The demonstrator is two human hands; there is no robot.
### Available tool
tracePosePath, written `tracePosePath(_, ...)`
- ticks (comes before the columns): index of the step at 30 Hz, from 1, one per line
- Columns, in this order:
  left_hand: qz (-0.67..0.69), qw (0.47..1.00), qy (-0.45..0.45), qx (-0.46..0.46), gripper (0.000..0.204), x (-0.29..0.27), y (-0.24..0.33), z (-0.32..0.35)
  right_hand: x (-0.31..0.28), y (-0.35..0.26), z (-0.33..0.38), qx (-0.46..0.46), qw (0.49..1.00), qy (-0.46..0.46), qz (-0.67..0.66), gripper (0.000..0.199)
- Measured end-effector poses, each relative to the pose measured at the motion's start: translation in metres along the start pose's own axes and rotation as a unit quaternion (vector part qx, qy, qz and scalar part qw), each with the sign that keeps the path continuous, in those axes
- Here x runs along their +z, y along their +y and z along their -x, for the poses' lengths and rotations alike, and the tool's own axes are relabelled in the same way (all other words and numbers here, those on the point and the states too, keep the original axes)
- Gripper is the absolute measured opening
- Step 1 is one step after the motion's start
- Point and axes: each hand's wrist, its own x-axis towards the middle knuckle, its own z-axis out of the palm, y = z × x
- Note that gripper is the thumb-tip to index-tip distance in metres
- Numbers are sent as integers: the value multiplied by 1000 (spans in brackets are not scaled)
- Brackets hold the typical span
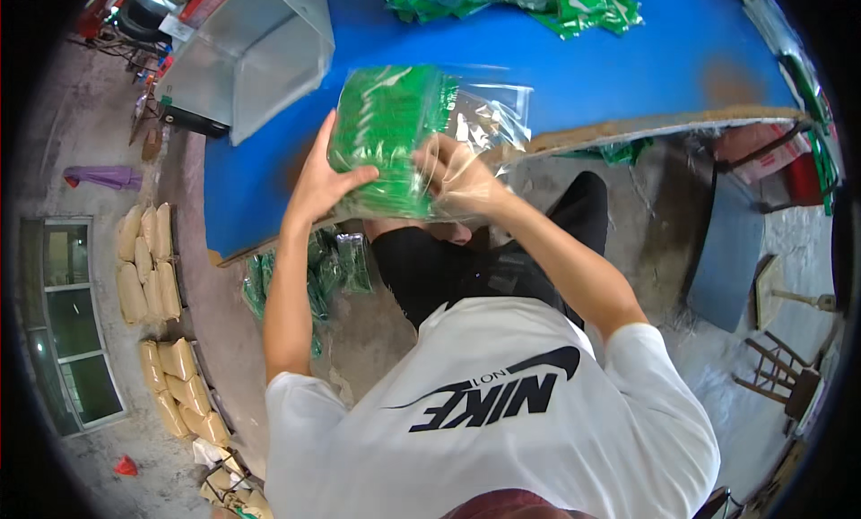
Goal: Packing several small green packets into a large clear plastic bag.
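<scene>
A clear plastic bag [498, 116] is around a thick block of green plastic strips [377, 129], held over the near edge of the blue table. My left hand [325, 174] clasps the block's left side, its thumb across the front. On the right, my right hand [459, 174] has its fingers bent and closed on the clear film beside the block. The bag's loose end sticks out to the right past the green block. Glare and slight blur hide what exactly the strips are.
Several green packs [574, 4] lie at the far side of the blue table [673, 62]. A grey metal chute [278, 62] stands at the table's left. More green packs [327, 263] are under the table. Stacked tan sacks [148, 277] line the left, and a wooden stool [794, 384] stands right.
</scene>
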Motion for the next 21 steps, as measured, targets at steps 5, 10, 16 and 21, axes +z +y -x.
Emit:
tracePosePath(5, -100, 992, -42, 65, 123, -28, -22, -21, 8, -24, 9, 54, 990, -132, -15, 21)
tracePosePath(10, -222, 970, -53, 84, 123, -36, -4, -30, 39, 1, 0, -130, 974, -137, 124, 21)
tracePosePath(16, -258, 953, 116, 107, 92, -52, -24, -26, 26, 4, 10, -319, 878, -40, 355, 16)
tracePosePath(21, -185, 934, 274, 138, 71, -35, -45, -27, 50, 0, -9, -122, 940, -11, 317, 26)
